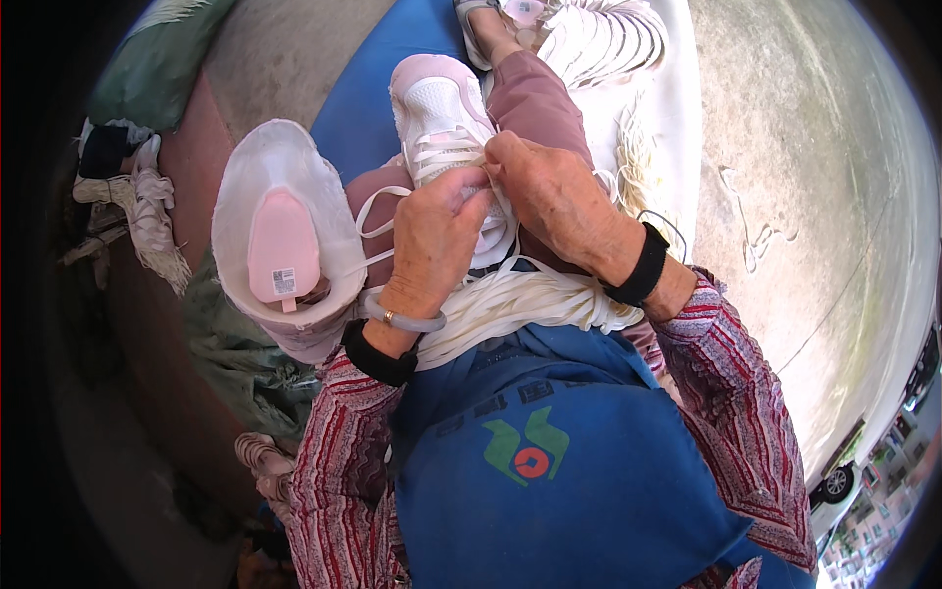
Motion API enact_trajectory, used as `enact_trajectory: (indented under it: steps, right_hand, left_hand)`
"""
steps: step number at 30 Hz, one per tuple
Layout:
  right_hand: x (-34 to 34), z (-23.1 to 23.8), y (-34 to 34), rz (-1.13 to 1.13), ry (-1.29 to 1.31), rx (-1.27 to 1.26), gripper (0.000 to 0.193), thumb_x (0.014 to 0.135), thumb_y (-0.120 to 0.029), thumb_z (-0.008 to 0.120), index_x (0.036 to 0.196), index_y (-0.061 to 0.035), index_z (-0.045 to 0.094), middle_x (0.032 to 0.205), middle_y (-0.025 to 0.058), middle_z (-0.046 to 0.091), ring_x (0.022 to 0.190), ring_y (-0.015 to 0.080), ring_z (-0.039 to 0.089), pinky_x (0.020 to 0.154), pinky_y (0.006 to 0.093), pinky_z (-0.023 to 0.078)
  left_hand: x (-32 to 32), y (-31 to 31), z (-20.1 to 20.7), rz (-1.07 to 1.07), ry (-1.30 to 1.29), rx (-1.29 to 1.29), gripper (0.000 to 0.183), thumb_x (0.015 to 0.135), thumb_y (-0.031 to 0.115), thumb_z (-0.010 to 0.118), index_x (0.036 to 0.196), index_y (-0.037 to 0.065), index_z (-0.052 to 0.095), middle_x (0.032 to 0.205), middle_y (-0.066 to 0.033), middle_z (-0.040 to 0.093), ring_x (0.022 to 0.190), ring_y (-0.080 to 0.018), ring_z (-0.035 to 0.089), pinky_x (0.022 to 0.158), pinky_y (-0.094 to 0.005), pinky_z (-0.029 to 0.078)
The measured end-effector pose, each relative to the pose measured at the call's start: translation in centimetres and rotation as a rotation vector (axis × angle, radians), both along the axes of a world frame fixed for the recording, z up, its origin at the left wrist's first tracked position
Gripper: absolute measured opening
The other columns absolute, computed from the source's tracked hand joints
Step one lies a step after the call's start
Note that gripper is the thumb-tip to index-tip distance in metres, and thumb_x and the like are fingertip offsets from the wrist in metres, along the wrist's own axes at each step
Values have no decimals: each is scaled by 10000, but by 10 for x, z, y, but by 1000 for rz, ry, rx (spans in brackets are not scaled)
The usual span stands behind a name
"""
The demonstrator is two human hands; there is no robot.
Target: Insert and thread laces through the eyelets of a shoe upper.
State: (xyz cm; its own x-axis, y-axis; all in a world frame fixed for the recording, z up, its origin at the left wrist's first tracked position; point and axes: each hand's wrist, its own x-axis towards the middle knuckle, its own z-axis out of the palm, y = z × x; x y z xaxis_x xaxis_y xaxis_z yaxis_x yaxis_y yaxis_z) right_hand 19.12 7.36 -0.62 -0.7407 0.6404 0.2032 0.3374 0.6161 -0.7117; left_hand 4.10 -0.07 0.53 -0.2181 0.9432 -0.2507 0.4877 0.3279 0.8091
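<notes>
A white and pink sneaker rests across my lap, toe pointing away, with white lace crossing its front. Over the shoe's opening my two hands meet, fingers pinched together. My left hand is closed on the shoelace, and a slack loop of lace hangs to its left. From the right, my right hand also pinches the lace; the fingertips partly hide the exact grip. Beneath my wrists a thick bundle of off-white laces lies over the blue apron.
At my left stands a white-lined open holder with a pink tongue-shaped piece inside. More bundled laces lie on white sheeting at the far right. Green sacks and loose shoes are at the left; a stray lace is on the ground.
</notes>
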Motion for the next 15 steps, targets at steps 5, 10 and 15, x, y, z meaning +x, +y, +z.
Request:
enact_trajectory:
  steps: [5,10,15]
  right_hand:
    - [9,3,-7,5,50,-185,302,825,-60,647,1080,-9,495,950,208,587,827,384,618,710,422,505]
    - [6,4,-13,-64,-97,-141,388,765,-85,720,1078,-21,501,970,187,554,842,368,605,724,402,506]
    - [8,9,-14,-72,21,-41,384,756,-86,726,1087,-49,535,1016,152,551,879,331,597,739,391,503]
  left_hand:
    - [0,-1,-9,-40,150,100,153,860,162,625,908,26,674,755,-211,663,730,-391,661,651,-468,508]
    - [-3,-14,16,-203,487,40,144,870,153,598,917,19,618,747,-229,635,667,-417,632,605,-476,494]
    - [-44,-39,81,-175,-202,-313,133,897,133,585,931,6,605,706,-98,620,602,-213,600,563,-337,467]
